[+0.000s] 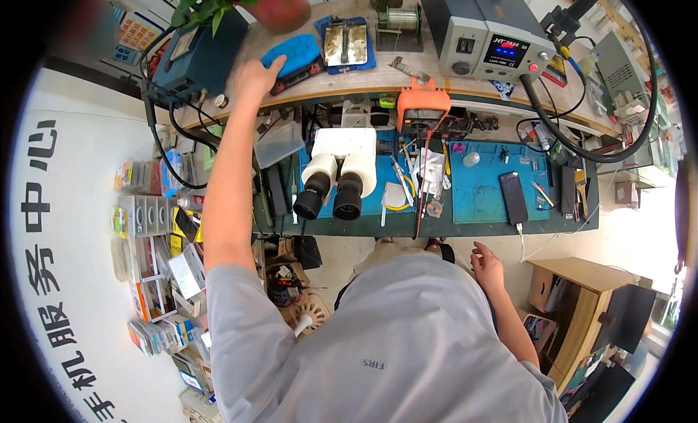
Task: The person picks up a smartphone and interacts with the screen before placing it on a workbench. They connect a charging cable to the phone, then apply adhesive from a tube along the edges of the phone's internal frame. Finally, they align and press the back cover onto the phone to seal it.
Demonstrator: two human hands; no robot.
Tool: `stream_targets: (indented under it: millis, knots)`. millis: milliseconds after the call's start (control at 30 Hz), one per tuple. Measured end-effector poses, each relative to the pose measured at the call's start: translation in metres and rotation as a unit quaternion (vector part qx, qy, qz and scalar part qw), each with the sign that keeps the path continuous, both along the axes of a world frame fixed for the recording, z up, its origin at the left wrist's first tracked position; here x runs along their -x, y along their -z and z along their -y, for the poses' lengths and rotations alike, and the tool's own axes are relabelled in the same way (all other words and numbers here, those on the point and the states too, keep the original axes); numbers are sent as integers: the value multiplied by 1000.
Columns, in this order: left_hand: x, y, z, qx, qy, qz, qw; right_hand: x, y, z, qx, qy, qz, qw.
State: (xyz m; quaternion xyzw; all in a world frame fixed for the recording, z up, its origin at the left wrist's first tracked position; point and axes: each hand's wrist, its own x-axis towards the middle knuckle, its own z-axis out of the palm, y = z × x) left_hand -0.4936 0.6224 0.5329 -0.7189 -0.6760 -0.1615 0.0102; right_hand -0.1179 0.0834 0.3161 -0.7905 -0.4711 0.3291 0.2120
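My left arm stretches up to the shelf, and my left hand (254, 80) is at the left end of a blue plastic case (294, 54). Its thumb lies against the case's near edge, while the other fingers curl in and are partly hidden. That case rests over a black-and-red box (298, 75). My right hand (487, 266) hangs beside my body, below the bench's front edge, fingers loosely bent and apart with nothing in them. Between the arms stands a white microscope (343, 148) with two black eyepieces.
Right of the microscope, a phone (513, 198) with a cable lies on a blue mat (472, 205) near tweezers. An orange-and-grey meter (423, 107) stands under the shelf edge. The shelf holds a soldering station (487, 49), solder spool (401, 19) and potted plant (280, 12). A wooden cabinet (574, 267) stands right.
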Motion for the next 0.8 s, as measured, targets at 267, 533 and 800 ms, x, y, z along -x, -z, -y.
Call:
stream_targets:
  millis: [267,533,800]
  knots:
    - [53,27,108,-142,30,269,952,7,-9,-26,-49,-85,75,992]
    - [-31,245,337,248,107,142,952,23,-38,-44,65,-64,4,996]
    - [-95,282,317,340,103,17,935,21,-38,-27,60,-97,-1,994]
